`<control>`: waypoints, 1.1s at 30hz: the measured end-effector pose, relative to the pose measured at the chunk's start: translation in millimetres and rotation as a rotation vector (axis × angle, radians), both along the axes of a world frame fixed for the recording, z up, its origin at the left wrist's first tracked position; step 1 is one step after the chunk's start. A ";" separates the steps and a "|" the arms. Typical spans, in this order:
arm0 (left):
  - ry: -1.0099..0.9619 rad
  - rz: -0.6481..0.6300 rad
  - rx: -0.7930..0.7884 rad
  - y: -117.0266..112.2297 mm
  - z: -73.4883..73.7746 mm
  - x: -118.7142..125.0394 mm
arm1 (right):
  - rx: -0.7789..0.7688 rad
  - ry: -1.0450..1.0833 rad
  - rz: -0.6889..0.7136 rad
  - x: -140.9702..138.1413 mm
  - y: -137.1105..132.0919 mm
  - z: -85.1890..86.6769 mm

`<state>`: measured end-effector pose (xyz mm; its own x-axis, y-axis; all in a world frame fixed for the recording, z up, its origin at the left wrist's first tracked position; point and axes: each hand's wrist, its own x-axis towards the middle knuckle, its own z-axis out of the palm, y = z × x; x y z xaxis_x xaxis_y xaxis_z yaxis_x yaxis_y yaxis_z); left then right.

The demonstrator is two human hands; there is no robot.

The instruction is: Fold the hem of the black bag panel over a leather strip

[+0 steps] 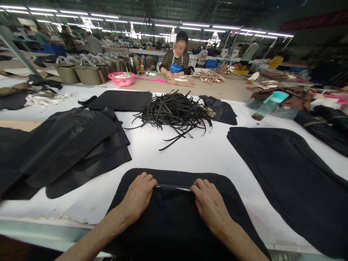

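A black fabric panel (174, 217) with rounded corners lies on the white table (195, 152) right in front of me. My left hand (137, 197) and my right hand (210, 206) rest on it side by side, fingers curled down and pressing a folded edge of the cloth against a thin pale strip (174, 187) between them. Beyond the panel lies a heap of thin black straps (174, 110).
Stacked black fabric pieces (62, 145) lie at left, a large black panel (290, 170) at right, another (119, 99) at the back. A teal-capped bottle (268, 105) lies on its side. A person in a striped top and blue apron (175, 59) works across the table near a pink basin (121, 78).
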<state>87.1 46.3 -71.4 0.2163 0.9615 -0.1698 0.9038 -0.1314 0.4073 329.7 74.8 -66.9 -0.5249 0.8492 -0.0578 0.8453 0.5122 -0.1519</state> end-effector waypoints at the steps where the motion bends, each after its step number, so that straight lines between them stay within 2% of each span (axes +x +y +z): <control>1: 0.001 0.003 0.001 -0.6 -0.2 0.8 | -0.016 0.035 0.005 -5.6 -0.4 -0.4; 6: 0.005 0.006 0.040 -4.5 -3.5 3.0 | -0.076 0.145 0.036 -31.6 -0.4 -4.9; 10: -0.030 -0.003 0.071 -6.7 -5.4 7.1 | -0.056 0.173 0.068 -38.6 0.0 -13.2; 19: -0.028 -0.113 0.153 -5.5 -13.3 19.3 | 0.091 0.172 0.169 -33.3 -6.2 -24.6; 24: -0.045 -0.153 0.214 -3.6 -23.0 18.4 | 0.084 0.187 0.218 -28.2 -6.6 -29.4; 27: -0.024 -0.219 0.266 -5.4 -28.0 14.9 | 0.089 0.215 0.238 -22.4 -5.7 -31.6; 33: 0.077 -0.365 0.279 -7.8 -22.2 11.6 | 0.159 0.191 0.305 -18.2 -6.1 -31.7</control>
<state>98.7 38.5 -93.6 0.5457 0.8362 0.0553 0.8046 -0.5412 0.2445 311.5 68.7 -98.6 -0.7429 0.6434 0.1850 0.6151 0.7651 -0.1905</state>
